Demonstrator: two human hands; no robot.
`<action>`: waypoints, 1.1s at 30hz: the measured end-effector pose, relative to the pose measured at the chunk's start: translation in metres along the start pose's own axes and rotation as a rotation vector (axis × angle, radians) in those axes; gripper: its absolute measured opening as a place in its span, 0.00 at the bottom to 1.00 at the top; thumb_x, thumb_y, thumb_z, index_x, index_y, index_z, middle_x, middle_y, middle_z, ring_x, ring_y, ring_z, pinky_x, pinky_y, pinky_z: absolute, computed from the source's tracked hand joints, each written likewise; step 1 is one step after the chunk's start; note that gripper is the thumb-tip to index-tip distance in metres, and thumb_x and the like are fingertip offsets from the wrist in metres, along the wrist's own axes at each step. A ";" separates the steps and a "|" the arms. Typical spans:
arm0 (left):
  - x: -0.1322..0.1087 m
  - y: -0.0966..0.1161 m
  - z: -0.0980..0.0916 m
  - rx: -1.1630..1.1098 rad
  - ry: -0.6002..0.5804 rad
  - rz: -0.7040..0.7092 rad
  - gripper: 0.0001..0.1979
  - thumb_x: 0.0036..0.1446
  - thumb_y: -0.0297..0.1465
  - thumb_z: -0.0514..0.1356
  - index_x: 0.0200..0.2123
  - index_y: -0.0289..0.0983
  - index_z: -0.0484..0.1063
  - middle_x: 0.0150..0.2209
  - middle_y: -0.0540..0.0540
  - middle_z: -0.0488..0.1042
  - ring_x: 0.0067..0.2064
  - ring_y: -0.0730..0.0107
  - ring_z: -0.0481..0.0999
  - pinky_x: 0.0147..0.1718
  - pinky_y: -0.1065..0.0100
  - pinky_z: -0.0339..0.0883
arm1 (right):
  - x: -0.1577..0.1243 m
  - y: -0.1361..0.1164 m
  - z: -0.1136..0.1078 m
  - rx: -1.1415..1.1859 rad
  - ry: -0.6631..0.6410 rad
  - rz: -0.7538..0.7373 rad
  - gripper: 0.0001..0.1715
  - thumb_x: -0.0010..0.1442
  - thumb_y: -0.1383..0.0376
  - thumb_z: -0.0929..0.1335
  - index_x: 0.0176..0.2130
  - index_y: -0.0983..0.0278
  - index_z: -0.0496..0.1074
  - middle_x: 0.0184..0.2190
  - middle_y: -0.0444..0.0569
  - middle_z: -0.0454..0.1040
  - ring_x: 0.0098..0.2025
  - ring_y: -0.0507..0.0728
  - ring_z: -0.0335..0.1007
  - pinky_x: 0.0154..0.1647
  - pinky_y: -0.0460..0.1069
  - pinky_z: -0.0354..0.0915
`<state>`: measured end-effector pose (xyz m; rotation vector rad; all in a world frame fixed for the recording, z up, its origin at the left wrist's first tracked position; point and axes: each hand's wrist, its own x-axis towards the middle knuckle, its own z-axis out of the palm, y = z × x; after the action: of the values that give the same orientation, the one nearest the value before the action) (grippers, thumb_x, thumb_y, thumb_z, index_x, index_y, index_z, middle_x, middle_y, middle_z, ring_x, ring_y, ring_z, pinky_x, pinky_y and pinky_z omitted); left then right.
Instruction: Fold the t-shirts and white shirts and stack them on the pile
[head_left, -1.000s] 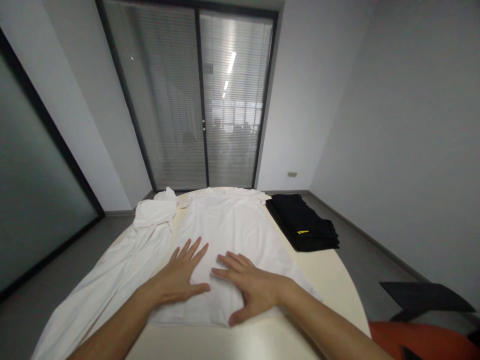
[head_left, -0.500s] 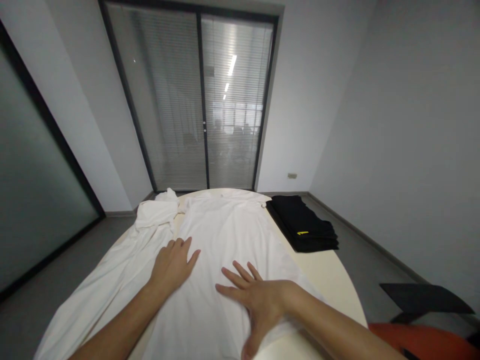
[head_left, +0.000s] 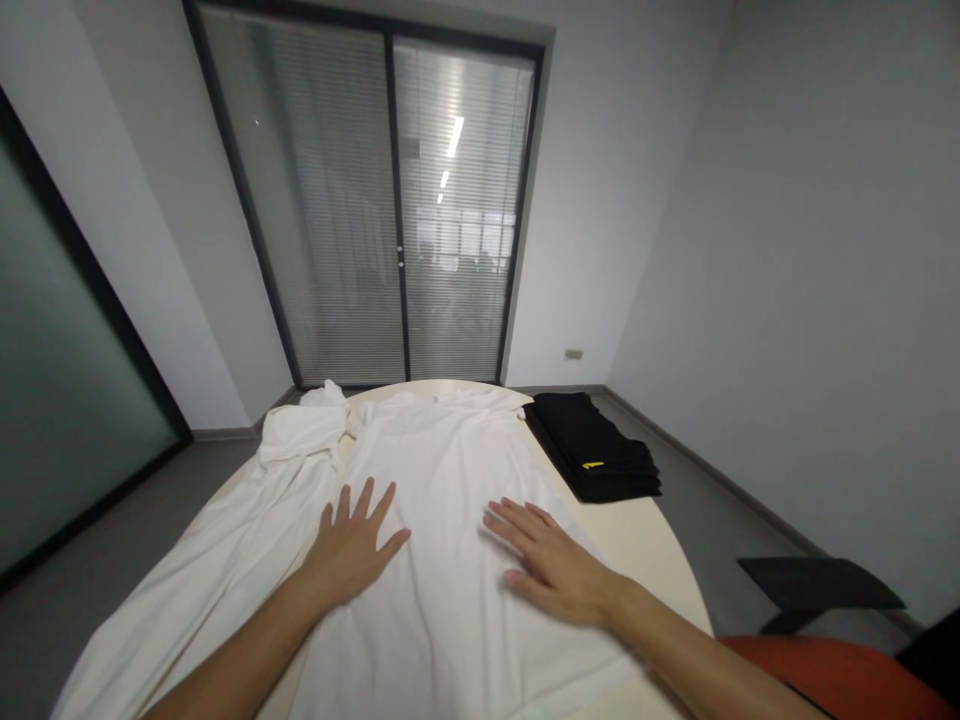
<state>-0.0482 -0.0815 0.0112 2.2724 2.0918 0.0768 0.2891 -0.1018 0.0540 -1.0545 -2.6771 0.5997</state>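
A pale cream table (head_left: pixel 654 540) with a rounded far end filled the lower part of the head view, in a grey-walled room. Nearest, at the lower right corner, showed the edge of an orange seat (head_left: pixel 825 680).

Both bare forearms reached in from the bottom edge. The left hand (head_left: pixel 349 548) lay palm down on the white shirt (head_left: pixel 442 470), fingers spread and straight, gripping nothing. The right hand (head_left: pixel 559 568) lay flat on the same cloth, well apart from the left, its fingers also loosely spread and closed on nothing. The shirt was stretched lengthwise down the middle of the table, its collar end at the far edge and its hem toward the person.

Just beside it on the left lay a second white garment (head_left: pixel 240 545), rumpled at its far end and hanging off the table's left side.

Farther off, on the table's right far part, sat a stack of folded black clothing (head_left: pixel 592 450). A small yellow tag (head_left: pixel 592 465) showed on its near edge; any writing on it was too small to read.

A dark flat shape (head_left: pixel 817 583) stood off the table at the right. Behind everything, glass doors with closed blinds (head_left: pixel 390 220) reflected ceiling lights, and a wall socket (head_left: pixel 574 353) sat low on the wall beside them.
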 end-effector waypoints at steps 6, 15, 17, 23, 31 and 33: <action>-0.003 -0.006 0.000 -0.005 -0.053 -0.001 0.43 0.61 0.61 0.44 0.72 0.46 0.46 0.73 0.38 0.41 0.71 0.26 0.40 0.64 0.33 0.42 | -0.027 0.014 0.011 -0.008 0.084 0.101 0.33 0.72 0.50 0.57 0.71 0.55 0.52 0.72 0.51 0.49 0.73 0.64 0.41 0.72 0.65 0.41; -0.003 0.010 -0.002 -0.056 0.051 0.223 0.39 0.65 0.55 0.45 0.72 0.45 0.44 0.74 0.44 0.40 0.73 0.41 0.38 0.68 0.40 0.40 | 0.012 0.008 -0.009 -0.218 0.274 0.103 0.25 0.70 0.53 0.60 0.57 0.61 0.72 0.60 0.56 0.71 0.62 0.64 0.65 0.65 0.62 0.58; -0.004 0.013 -0.001 -0.089 0.012 0.230 0.39 0.65 0.55 0.45 0.73 0.45 0.43 0.74 0.45 0.39 0.73 0.41 0.37 0.68 0.39 0.40 | 0.020 0.017 -0.007 -0.220 0.262 0.133 0.28 0.70 0.51 0.59 0.62 0.60 0.69 0.65 0.55 0.64 0.67 0.65 0.58 0.67 0.64 0.55; -0.008 0.009 -0.003 -0.124 -0.028 0.367 0.40 0.64 0.57 0.46 0.73 0.46 0.40 0.74 0.43 0.35 0.73 0.42 0.32 0.67 0.35 0.37 | 0.012 0.039 0.013 -0.148 0.156 0.222 0.36 0.70 0.45 0.57 0.69 0.56 0.58 0.71 0.53 0.52 0.73 0.65 0.45 0.71 0.66 0.44; -0.016 0.015 -0.019 -0.116 -0.157 0.548 0.42 0.62 0.56 0.53 0.72 0.50 0.40 0.74 0.44 0.37 0.73 0.44 0.33 0.68 0.36 0.35 | 0.012 0.023 -0.001 -0.310 0.125 0.263 0.34 0.63 0.44 0.64 0.61 0.59 0.68 0.63 0.58 0.66 0.64 0.71 0.60 0.65 0.68 0.52; -0.015 0.016 -0.019 -0.118 -0.134 0.566 0.43 0.61 0.56 0.54 0.72 0.50 0.39 0.74 0.44 0.37 0.73 0.44 0.32 0.68 0.36 0.34 | 0.031 0.019 -0.009 -0.335 0.136 0.282 0.30 0.64 0.45 0.63 0.55 0.61 0.72 0.56 0.58 0.73 0.57 0.69 0.68 0.63 0.67 0.55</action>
<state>-0.0349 -0.0976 0.0310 2.6283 1.2943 0.0647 0.2812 -0.0655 0.0546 -1.5173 -2.5830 0.1125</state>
